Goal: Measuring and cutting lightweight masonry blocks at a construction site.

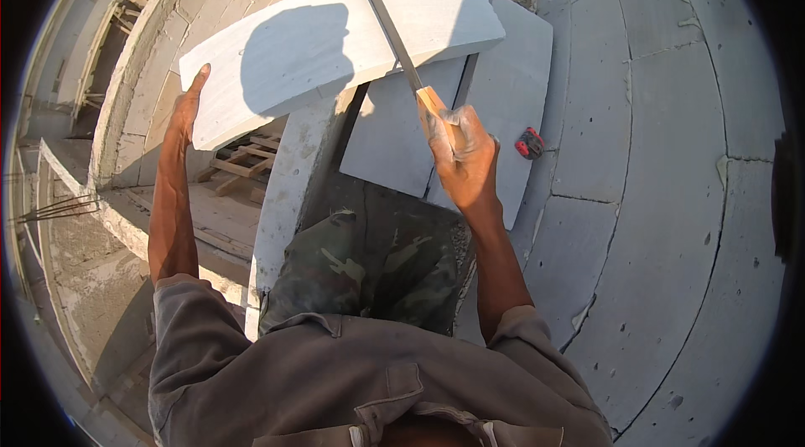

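A large white block point(335, 44) with curved long edges lies across the top of a narrow white wall point(285, 187). My left hand point(186, 107) presses flat against the block's left end, fingers together and thumb raised. My right hand point(461, 158) is closed around the wooden handle of a hand saw point(390, 23). The saw's long metal blade runs up and to the left across the block's upper face. The shadow of a head falls on the block's middle.
A flat white slab point(503, 70) lies under the block's right end on a curved floor of white blocks point(662, 195). A small red and black object point(528, 143) sits beside the slab. Left of the wall there is a drop to wooden pallets point(239, 166) and a curved wall point(142, 53).
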`<state>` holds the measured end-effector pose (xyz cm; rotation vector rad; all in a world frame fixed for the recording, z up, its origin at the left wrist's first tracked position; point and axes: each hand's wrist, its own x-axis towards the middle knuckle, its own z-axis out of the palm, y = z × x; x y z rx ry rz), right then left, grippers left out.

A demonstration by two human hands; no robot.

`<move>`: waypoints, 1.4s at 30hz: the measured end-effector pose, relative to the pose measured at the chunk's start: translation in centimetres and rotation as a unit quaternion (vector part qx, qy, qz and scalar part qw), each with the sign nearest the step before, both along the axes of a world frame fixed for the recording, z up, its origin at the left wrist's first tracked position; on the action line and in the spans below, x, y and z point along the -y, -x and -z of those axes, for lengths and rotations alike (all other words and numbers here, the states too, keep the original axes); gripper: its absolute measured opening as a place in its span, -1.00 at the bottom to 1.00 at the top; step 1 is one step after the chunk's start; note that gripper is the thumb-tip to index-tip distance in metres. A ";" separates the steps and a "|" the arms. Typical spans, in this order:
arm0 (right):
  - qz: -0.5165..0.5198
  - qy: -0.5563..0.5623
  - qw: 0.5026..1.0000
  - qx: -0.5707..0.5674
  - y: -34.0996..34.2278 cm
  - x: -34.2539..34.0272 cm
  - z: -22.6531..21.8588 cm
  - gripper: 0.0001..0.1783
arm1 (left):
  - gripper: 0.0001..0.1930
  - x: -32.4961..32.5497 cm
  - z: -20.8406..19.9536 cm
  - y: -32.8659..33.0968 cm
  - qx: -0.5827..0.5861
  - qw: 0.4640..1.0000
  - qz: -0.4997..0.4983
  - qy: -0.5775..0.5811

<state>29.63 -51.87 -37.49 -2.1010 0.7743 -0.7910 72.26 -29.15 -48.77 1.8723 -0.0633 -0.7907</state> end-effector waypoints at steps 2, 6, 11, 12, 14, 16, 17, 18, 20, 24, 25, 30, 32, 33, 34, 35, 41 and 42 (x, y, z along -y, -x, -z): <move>0.009 -0.037 0.999 0.026 1.4 -0.3 0.0 -0.83 | 0.14 -0.6 -0.6 0.3 0.016 1.000 -0.010 -0.015; -0.009 0.005 1.000 -0.021 -2.3 1.5 -2.1 -0.84 | 0.08 -0.2 -1.7 2.1 -0.033 0.999 0.024 -0.005; -0.015 -0.015 1.000 -0.008 -4.1 2.9 -0.7 -0.88 | 0.12 0.9 0.4 1.1 -0.013 1.000 0.012 0.015; -0.019 -0.064 0.998 0.011 0.6 0.2 0.3 -0.90 | 0.12 -0.1 -0.3 1.1 -0.020 1.000 0.001 0.006; 0.013 0.007 0.999 0.030 4.4 -1.8 0.8 -0.91 | 0.10 -1.3 -2.0 1.2 -0.053 0.998 0.000 0.021; 0.005 -0.018 0.997 0.080 4.7 -2.0 0.3 -0.82 | 0.07 -0.5 -1.9 1.0 0.065 0.997 0.002 -0.049; 0.008 -0.010 0.999 0.034 2.5 -0.9 -0.5 -0.84 | 0.07 -0.1 -1.7 2.1 0.050 0.997 0.019 -0.053; 0.006 0.005 1.000 -0.002 -1.9 2.6 -0.8 -0.85 | 0.05 1.6 -1.9 2.5 0.011 1.000 0.028 -0.003; 0.006 -0.017 1.000 -0.011 -6.5 6.1 -1.9 -0.83 | 0.04 3.0 -1.1 2.1 -0.024 0.998 0.032 0.043; 0.026 -0.012 0.999 0.016 2.8 -0.9 2.0 -0.88 | 0.05 1.1 -1.3 2.1 -0.039 0.998 0.005 0.049; 0.048 -0.024 0.998 0.040 6.0 -3.1 1.5 -0.89 | 0.07 0.1 -2.5 2.6 -0.039 0.998 -0.002 0.051; 0.012 -0.004 1.000 0.028 -0.9 2.7 -0.3 -0.85 | 0.05 2.1 -1.4 2.4 -0.043 0.997 0.021 0.063; 0.015 0.001 1.000 0.020 -5.4 5.5 -0.3 -0.83 | 0.05 2.8 -1.1 2.4 -0.084 0.992 0.034 0.083; 0.017 -0.001 1.000 0.023 -4.1 4.4 0.2 -0.83 | 0.06 2.1 0.0 1.7 -0.051 0.995 0.028 0.080; 0.013 -0.003 1.000 0.025 -2.0 2.1 1.8 -0.83 | 0.06 0.8 0.7 0.9 -0.016 0.997 0.013 0.075; 0.013 0.001 1.000 0.021 1.2 0.2 3.1 -0.84 | 0.06 0.8 0.4 1.3 -0.019 0.997 0.009 0.076; 0.066 -0.047 0.997 0.015 5.5 -1.5 -0.7 -0.86 | 0.09 1.2 -0.7 1.5 0.019 0.999 0.025 0.012; 0.061 -0.037 0.997 -0.001 4.4 1.3 -1.7 -0.86 | 0.09 2.8 -0.7 2.1 -0.019 0.997 0.043 0.058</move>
